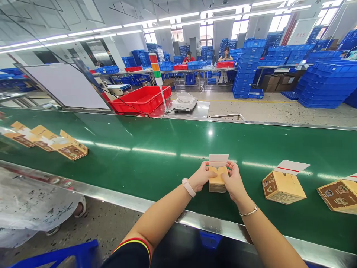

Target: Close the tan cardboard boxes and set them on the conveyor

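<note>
A small tan cardboard box (217, 187) stands on the green conveyor belt (156, 171) in front of me. Its white flap (219, 159), marked with a red line, sticks up at the far side. My left hand (201, 177) is closed on the box's left side, thumb lying over the top. From the right, my right hand (233, 181) grips the same box, its thumb on the top panel and its fingers behind near the flap. To the right sits a similar box (284, 187) with its white flap raised, and another box (337, 195) is cut off by the frame edge.
Several unfilled-looking printed cartons (71, 148) lie slanted on the belt at left. Beyond the belt are a red bin (139, 100), a scale (185, 102) and a signal light (155, 70). A person's patterned garment (33, 201) shows at lower left. Blue crates (248, 67) stand behind.
</note>
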{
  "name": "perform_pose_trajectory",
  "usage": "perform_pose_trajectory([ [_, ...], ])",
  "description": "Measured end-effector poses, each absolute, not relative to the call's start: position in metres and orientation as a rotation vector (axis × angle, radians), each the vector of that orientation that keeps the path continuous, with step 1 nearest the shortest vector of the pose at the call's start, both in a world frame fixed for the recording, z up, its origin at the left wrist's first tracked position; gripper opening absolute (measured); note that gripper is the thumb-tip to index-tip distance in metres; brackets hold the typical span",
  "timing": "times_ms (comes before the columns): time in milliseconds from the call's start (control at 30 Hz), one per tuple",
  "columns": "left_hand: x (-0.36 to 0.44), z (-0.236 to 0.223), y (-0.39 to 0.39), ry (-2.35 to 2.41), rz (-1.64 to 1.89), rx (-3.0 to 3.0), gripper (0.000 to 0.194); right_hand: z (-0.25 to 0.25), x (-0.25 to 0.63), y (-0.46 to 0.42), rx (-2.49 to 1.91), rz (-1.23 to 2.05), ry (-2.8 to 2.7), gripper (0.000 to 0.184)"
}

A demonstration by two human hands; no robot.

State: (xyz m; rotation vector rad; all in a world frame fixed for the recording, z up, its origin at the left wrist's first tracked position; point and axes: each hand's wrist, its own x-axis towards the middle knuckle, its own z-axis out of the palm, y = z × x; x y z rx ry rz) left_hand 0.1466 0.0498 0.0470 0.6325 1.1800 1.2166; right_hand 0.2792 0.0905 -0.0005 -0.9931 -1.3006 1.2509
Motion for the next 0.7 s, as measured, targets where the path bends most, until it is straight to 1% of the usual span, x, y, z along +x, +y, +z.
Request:
perform_pose_trajectory([
  [100,0.152,0.047,0.055,1.145,1.198,0.626,0.048,0.002,0.287,0.093,-1.023,1.313,-1.337,0.05],
  [300,0.169,0.041,0.06,1.134,1.221,0.644,0.036,0.015,0.294,0.1,-1.042,1.356,-1.28,0.043],
  [433,0.164,0.037,0.06,1.215,1.422,0.791,0.031,0.031,0.303,0.109,-1.12,1.22,-1.068,0.045],
  [500,0.153,0.035,0.059,1.338,1.524,0.863,0.027,0.04,0.311,0.11,-1.133,1.069,-1.042,0.043],
  [567,0.137,0.033,0.056,1.448,1.563,0.92,0.022,0.05,0.318,0.103,-1.089,0.793,-1.094,0.037],
  [633,0.123,0.03,0.052,1.544,1.574,1.028,0.02,0.059,0.32,0.086,-0.913,0.403,-1.174,0.028],
  [700,0.116,0.027,0.047,1.618,1.579,1.235,0.021,0.063,0.315,0.062,-0.621,0.09,-1.288,0.023],
])
